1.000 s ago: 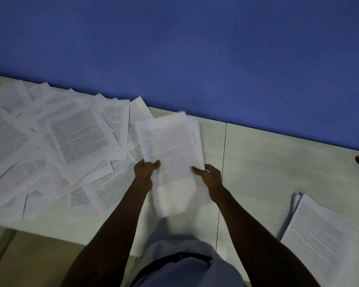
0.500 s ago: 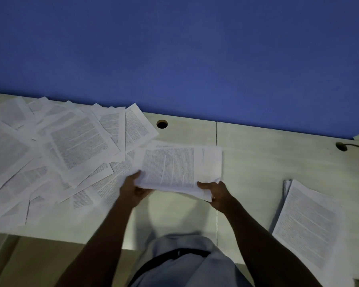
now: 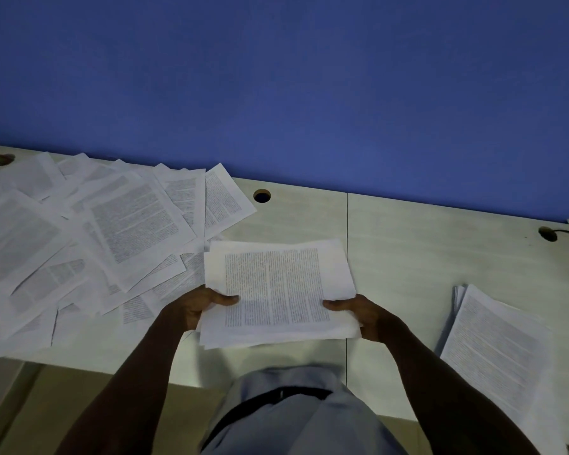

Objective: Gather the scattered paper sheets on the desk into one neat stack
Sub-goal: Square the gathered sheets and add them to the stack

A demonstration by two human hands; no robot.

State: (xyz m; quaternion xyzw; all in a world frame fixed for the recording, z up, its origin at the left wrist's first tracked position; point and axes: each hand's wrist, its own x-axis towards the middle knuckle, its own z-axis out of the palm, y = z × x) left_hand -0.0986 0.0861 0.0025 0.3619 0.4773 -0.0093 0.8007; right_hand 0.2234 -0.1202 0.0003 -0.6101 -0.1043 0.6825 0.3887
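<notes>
We hold a bundle of printed sheets [image 3: 278, 290] over the near middle of the pale desk [image 3: 424, 257], one hand at each side. Our left hand [image 3: 194, 308] grasps the bundle's left edge, thumb lying across the top page and the other fingers hidden underneath; our right hand [image 3: 363, 315] grasps the right edge the same way, thumb on top pointing inward. The bundle lies roughly level, its pages not squared — several corners and edges fan out along the left and the near side. To the left, the scattered sheets [image 3: 89, 238] cover much of the desk, overlapping one another at many angles, and the nearest of them lies just beside or under the bundle's left edge; we cannot tell which. Well apart to the right, a stack of sheets [image 3: 496, 349] lies flat near the desk's front edge, turned at a slant, with a few lower pages peeking out at its left side. Round cable holes [image 3: 262, 195] are cut along the back of the desk — one beyond the bundle — below a blue wall [image 3: 293, 87].
</notes>
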